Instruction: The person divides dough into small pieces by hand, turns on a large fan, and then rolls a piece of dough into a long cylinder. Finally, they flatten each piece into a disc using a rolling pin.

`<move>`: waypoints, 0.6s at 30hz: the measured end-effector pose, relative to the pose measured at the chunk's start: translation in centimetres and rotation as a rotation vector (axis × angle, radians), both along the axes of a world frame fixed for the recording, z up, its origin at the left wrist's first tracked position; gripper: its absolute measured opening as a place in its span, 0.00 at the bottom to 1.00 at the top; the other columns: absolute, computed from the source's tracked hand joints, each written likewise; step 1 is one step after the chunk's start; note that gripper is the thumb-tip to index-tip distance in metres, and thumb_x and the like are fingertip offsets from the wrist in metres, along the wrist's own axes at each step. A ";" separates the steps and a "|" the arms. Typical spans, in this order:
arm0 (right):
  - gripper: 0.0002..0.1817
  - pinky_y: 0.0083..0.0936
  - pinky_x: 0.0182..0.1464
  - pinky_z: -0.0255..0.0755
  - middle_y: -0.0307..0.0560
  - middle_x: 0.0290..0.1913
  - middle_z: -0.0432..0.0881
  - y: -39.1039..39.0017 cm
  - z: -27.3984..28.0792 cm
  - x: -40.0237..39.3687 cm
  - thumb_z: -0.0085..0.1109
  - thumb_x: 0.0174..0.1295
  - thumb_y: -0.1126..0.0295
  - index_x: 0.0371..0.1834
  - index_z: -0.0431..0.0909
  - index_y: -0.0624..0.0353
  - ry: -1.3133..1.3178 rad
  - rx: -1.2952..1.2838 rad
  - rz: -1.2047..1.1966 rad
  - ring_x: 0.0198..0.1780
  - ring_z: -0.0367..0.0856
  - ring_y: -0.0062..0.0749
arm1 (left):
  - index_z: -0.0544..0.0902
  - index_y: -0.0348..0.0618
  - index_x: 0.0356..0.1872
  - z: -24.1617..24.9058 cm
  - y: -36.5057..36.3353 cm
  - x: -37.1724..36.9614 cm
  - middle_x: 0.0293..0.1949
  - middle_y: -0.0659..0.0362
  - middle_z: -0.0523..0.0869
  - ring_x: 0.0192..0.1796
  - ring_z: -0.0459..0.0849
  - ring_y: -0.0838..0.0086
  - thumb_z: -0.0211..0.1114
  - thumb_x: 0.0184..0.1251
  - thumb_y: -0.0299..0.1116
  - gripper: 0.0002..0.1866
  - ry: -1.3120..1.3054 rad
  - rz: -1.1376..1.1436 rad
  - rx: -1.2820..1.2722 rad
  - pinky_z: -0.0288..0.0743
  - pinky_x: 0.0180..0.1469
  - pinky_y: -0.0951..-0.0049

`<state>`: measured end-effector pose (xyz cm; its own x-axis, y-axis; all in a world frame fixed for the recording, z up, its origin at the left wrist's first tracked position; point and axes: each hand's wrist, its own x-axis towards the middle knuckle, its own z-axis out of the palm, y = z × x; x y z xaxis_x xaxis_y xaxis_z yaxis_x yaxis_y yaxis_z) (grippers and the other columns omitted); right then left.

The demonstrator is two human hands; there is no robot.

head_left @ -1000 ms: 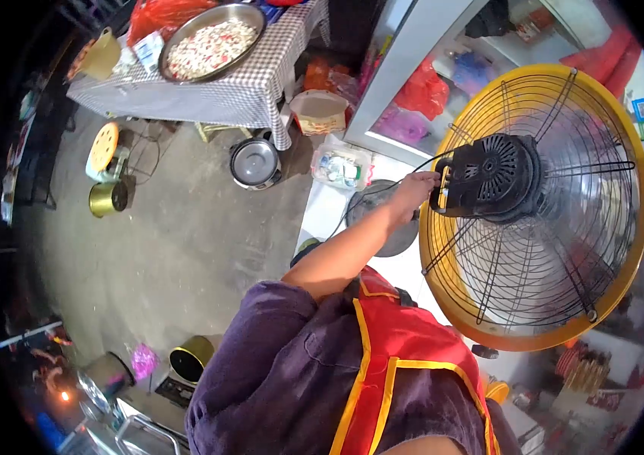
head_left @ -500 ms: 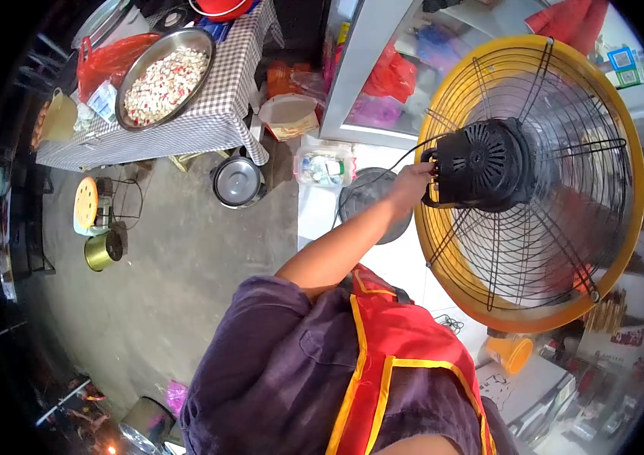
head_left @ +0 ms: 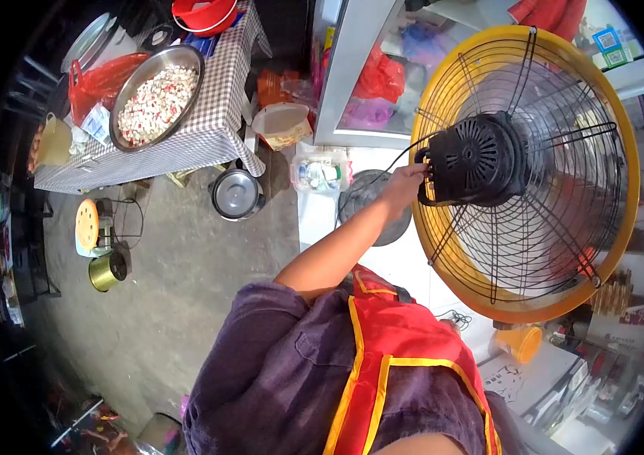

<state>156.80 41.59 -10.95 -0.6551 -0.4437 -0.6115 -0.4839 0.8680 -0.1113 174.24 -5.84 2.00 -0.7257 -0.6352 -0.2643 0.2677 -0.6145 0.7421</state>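
Note:
A large fan (head_left: 489,163) with a yellow ring and black wire guard stands at the right, its back towards me. My left hand (head_left: 407,186) reaches to the rear of its black motor housing (head_left: 481,159). The fingers are closed at the small controls and handle there; which part they pinch is too small to tell. A black cord (head_left: 405,152) runs from the housing down past my wrist. Below my hand lies a dark round base (head_left: 375,212). My right hand is out of view.
A checkered table (head_left: 219,91) at upper left bears a metal basin (head_left: 191,98) of chopped white and red food. A lidded pot (head_left: 235,194), a stool (head_left: 87,224) and a plastic box (head_left: 320,173) stand on the floor. A glass door (head_left: 352,68) borders the fan.
The view has shifted slightly, so the fan sits a little further left and higher. My left hand stays at the back of the fan.

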 end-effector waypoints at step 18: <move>0.19 0.30 0.42 0.77 0.56 0.37 0.85 9.6 -4.8 3.6 0.57 0.62 0.56 0.43 0.81 0.63 -0.134 -0.389 -0.228 0.40 0.85 0.38 | 0.71 0.36 0.65 1.5 1.0 0.5 0.55 0.58 0.82 0.57 0.77 0.75 0.46 0.74 0.26 0.21 -0.130 0.014 -0.103 0.67 0.61 0.74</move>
